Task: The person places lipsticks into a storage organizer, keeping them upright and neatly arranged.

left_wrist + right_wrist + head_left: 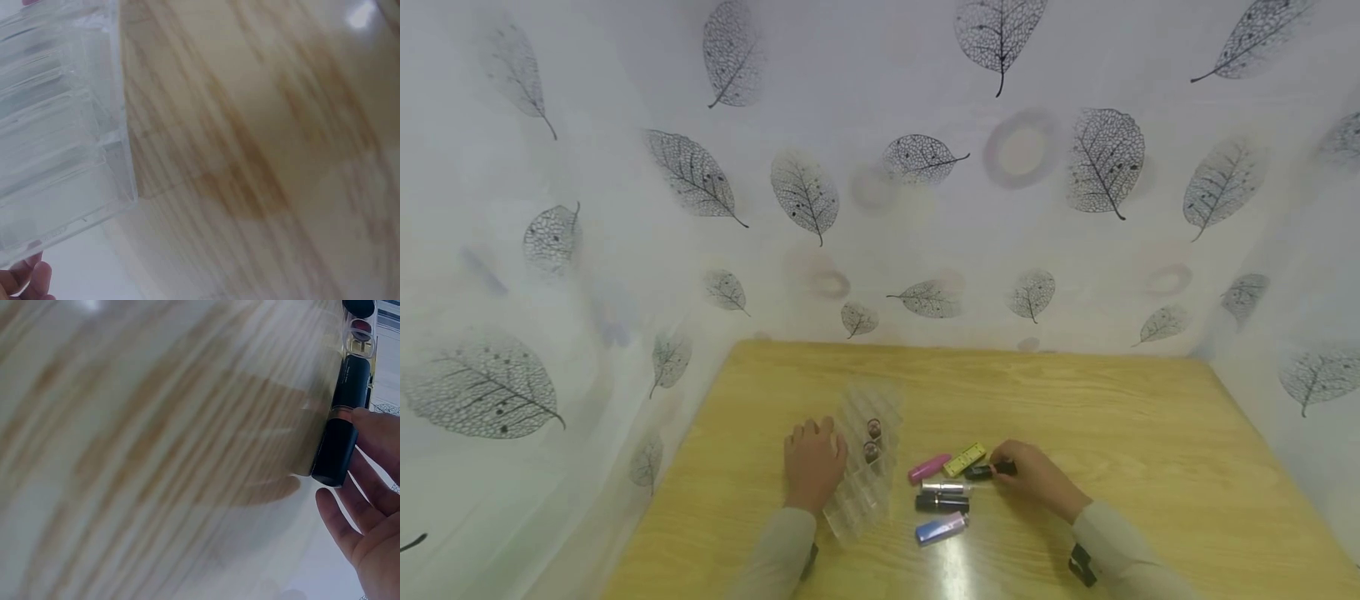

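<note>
In the head view my left hand (815,467) rests against the left side of a clear plastic lipstick organizer (853,500). Its fingertips show at the organizer's lower edge in the left wrist view, loosely bent. Two dark round-ended tubes (872,429) stand in compartments of the organizer. Right of the other tubes, my right hand (1026,473) pinches a black lipstick (337,447) near its band, thumb on the near side. In the right wrist view it lies in line with another tube.
Between the hands lie a pink tube (929,468), a yellow patterned tube (965,459), a silver tube (945,488), a black tube (942,503) and a blue-purple tube (941,529). The wooden table (1075,400) meets leaf-patterned sheets (925,225) at the back and sides.
</note>
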{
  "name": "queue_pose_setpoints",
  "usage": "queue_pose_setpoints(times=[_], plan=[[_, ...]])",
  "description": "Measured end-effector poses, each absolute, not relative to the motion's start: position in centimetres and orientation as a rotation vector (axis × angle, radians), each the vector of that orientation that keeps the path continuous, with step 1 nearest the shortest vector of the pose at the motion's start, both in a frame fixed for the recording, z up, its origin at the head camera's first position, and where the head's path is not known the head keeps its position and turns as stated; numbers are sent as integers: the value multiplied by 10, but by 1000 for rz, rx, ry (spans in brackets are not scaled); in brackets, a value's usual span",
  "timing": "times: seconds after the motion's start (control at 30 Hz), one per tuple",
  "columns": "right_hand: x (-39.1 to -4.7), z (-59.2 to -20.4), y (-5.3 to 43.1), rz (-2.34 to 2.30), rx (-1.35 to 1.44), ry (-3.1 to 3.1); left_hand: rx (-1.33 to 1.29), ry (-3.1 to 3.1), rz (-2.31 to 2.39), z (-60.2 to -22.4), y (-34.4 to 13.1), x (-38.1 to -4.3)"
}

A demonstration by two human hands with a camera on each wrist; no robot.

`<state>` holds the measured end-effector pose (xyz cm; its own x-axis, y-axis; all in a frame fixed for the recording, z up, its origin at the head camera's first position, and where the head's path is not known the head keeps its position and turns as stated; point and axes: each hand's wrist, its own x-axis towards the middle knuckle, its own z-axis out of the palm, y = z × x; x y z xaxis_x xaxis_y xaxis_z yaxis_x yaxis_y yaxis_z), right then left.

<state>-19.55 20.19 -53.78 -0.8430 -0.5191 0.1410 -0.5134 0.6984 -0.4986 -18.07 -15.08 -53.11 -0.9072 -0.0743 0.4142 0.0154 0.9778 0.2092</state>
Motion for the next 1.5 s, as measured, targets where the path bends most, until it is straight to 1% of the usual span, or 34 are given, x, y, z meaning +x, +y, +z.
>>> queue_pose_setpoints(times=[0.2,0.43,0.9,1.33,1.5], plan=[[-193,-540,202,-854,-935,2882,46,-2700,-301,-530,-150,-180],[-193,-542,202,-825,-904,2870,42,-2692,-328,-530,-149,-179],[-190,-541,205,-810,-954,2883,59,-2703,-298,-533,-148,-180],[-189,-522,209,-848,-893,2905,58,-2689,-291,-531,-149,-180],[-191,-511,208,-852,-958,2955,66,-2699,-287,-534,-151,-181]])
